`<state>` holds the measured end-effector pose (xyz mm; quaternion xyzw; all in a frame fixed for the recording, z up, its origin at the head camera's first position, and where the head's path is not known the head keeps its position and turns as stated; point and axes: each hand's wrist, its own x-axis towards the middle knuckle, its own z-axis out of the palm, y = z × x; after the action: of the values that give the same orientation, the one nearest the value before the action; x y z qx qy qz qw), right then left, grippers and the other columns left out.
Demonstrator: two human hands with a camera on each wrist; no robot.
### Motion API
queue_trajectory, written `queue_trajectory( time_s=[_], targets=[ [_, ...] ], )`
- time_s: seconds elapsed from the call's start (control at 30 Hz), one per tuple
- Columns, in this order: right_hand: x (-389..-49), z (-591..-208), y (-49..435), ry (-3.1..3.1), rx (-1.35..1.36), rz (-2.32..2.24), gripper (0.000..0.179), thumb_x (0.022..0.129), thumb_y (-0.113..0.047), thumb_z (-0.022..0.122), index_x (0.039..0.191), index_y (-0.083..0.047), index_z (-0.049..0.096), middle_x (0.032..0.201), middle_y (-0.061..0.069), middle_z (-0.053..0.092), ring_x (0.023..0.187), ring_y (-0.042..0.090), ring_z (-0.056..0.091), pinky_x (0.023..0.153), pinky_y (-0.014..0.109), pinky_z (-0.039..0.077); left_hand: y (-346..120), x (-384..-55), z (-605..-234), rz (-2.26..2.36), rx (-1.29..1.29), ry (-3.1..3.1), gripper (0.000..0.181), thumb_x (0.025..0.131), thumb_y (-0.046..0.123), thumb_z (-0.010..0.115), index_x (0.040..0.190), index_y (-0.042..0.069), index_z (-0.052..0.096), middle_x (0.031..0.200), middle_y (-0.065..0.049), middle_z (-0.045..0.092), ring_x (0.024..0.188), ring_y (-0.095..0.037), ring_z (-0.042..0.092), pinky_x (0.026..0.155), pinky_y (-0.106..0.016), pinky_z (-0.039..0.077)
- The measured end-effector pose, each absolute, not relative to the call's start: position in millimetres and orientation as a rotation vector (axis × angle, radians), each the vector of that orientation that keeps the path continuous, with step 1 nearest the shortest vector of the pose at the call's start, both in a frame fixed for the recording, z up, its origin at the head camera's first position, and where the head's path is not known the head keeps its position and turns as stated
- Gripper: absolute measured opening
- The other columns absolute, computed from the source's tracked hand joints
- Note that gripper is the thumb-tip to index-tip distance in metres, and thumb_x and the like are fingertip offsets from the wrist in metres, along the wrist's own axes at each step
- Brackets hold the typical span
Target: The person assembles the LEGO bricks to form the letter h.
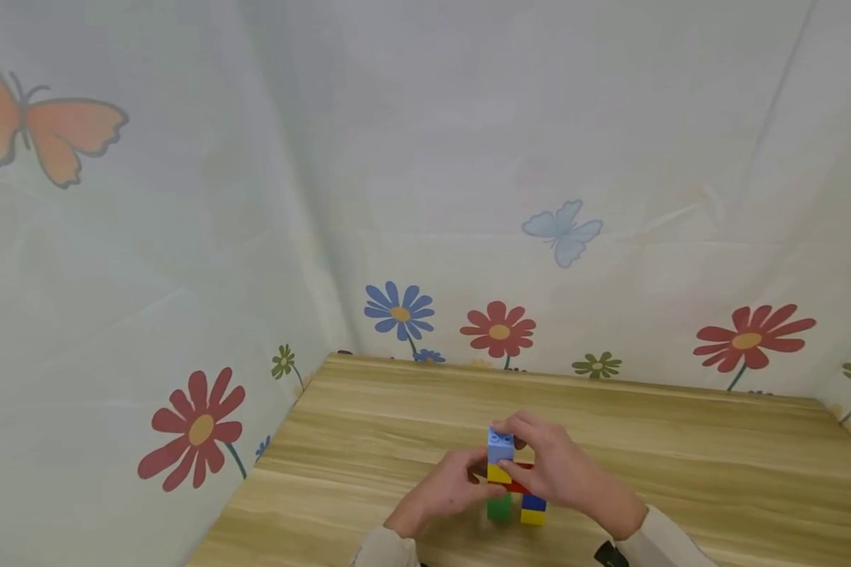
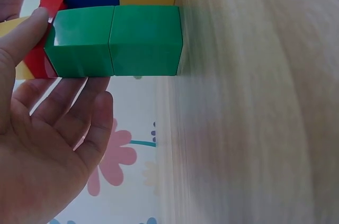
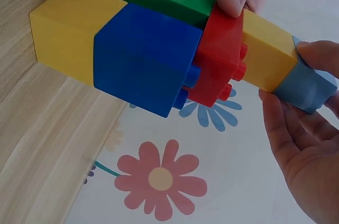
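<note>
A small structure of toy building bricks stands on the table between both hands. Two stacked green bricks (image 2: pixel 145 41) form one leg; a dark blue brick (image 3: pixel 140 62) on a yellow brick (image 3: pixel 77 33) forms the other. Across both legs lies a red brick (image 3: pixel 220 49), with some studs bare in the right wrist view. Above the green leg sits a second yellow brick (image 3: pixel 267 49), topped by a light blue brick (image 1: pixel 499 449). My left hand (image 1: pixel 450 484) grips the red brick, thumb on its near side. My right hand (image 1: pixel 563 472) pinches the light blue brick between thumb and fingers.
The wood-grain table (image 1: pixel 369 417) reaches back to a pale cloth wall (image 1: pixel 425 157) printed with flowers and butterflies. Another cloth side (image 1: pixel 149 315) runs along the table's left edge. A dark object (image 1: pixel 611 554) shows at the right sleeve.
</note>
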<state>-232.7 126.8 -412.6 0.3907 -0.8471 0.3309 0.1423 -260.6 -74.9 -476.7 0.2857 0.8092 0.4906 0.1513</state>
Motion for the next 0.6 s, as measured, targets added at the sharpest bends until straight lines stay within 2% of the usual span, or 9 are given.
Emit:
queue_trajectory(
  time_s=[0.33,0.6],
  targets=[
    [-230.1,-415.8,126.4,-2.421,1.108,0.934,0.046,0.079,-0.013,0.077,0.121,-0.013,0.058,0.105,-0.007,0.055,0.081,0.008,0.056,0.072,0.022,0.051,-74.1,-258.2,-478.6,1.414,0.808,2.338,0.028,0.086,0.031,0.070,0.114,0.027,0.063,0.103,0.016,0.064,0.090,-0.004,0.059,0.078,-0.022,0.048],
    [-228.5,-416.8,126.8,-2.465,1.090,0.945,0.052,0.079,-0.011,0.077,0.126,-0.013,0.053,0.108,-0.006,0.053,0.088,0.009,0.057,0.077,0.028,0.053,-74.1,-258.5,-478.6,1.403,0.766,2.345,0.031,0.085,0.028,0.072,0.115,0.028,0.062,0.102,0.016,0.064,0.088,-0.005,0.058,0.076,-0.023,0.048]
  ],
)
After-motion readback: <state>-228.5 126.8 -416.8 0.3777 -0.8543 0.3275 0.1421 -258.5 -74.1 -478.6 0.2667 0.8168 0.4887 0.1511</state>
